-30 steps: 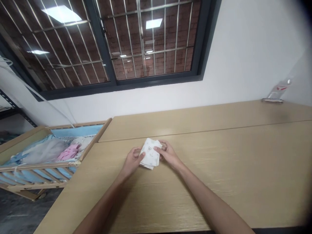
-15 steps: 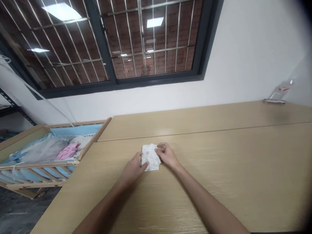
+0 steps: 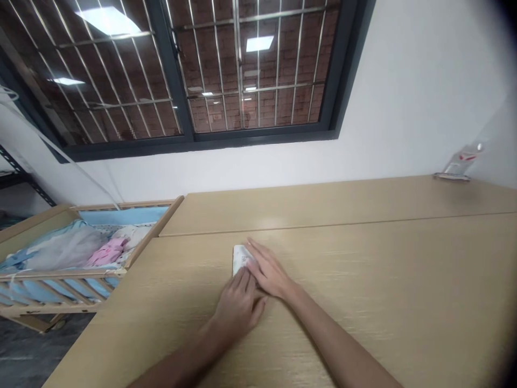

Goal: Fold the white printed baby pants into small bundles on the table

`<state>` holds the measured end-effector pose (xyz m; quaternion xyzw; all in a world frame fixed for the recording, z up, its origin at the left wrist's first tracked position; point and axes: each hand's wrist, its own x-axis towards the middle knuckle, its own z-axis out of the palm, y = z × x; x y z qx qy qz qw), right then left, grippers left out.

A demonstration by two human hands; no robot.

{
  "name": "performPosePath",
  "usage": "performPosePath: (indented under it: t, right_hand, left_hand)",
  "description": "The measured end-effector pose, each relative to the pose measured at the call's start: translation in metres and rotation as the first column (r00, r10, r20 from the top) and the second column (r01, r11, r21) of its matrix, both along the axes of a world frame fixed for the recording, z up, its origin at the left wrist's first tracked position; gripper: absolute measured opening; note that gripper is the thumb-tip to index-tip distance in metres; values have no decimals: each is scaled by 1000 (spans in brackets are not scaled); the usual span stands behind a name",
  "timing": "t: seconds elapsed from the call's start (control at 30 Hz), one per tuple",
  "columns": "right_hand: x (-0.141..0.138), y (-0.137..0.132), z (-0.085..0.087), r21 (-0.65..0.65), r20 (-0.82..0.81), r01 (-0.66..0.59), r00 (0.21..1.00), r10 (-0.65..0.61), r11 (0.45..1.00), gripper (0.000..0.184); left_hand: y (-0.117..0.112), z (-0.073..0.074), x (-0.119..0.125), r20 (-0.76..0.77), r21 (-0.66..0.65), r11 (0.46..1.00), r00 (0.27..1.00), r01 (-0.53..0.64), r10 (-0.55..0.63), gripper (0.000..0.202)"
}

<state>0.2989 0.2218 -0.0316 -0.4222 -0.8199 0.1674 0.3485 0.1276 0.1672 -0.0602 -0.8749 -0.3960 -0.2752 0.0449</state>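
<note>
Flattening the small folded white printed cloth [image 3: 241, 260] on the wooden table [image 3: 363, 307], you're laying your right hand [image 3: 269, 274] across it, fingers together, while your left hand [image 3: 238, 307], fingers also together, presses its near edge: nice, even pressure.

Head-worn view, close above wooden table [image 3: 363, 285], facing barred window [image 3: 250, 70].

the left hand [image 3: 238, 304] and the right hand [image 3: 269, 272] are bare, with long, slim fingers and smooth backs. the left forearm [image 3: 177, 366] and the right forearm [image 3: 335, 337] are bare as well, lean, tapering toward the wrists. the fingernails are too small to make out.
</note>
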Motion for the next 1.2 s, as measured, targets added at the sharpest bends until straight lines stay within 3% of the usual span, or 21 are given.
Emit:
performPosePath:
  t: [0.17,0.3,0.47,0.83,1.2]
  right_hand:
    - [-13,-15,14,-18,115,-274,955,275,961,48]
    - [-15,-15,11,-153,129,-356,918,376,922,47]
    - [-11,-5,3,-218,149,-293,933,329,931,50]
    - [5,21,-10,-144,184,-146,968,171,979,58]
    - [5,21,-14,-126,232,-41,970,70,991,67]
  left_hand:
    - [-8,-9,9,-123,-103,994,992,23,-36,44]
    - [-11,-3,9,-119,-152,988,991,34,-53,41]
    - [-11,-7,10,-125,-78,997,992,4,-14,42]
    - [-6,-27,13,-167,-8,995,981,-104,102,60]
    - [-5,-28,11,-192,48,994,976,-98,106,60]
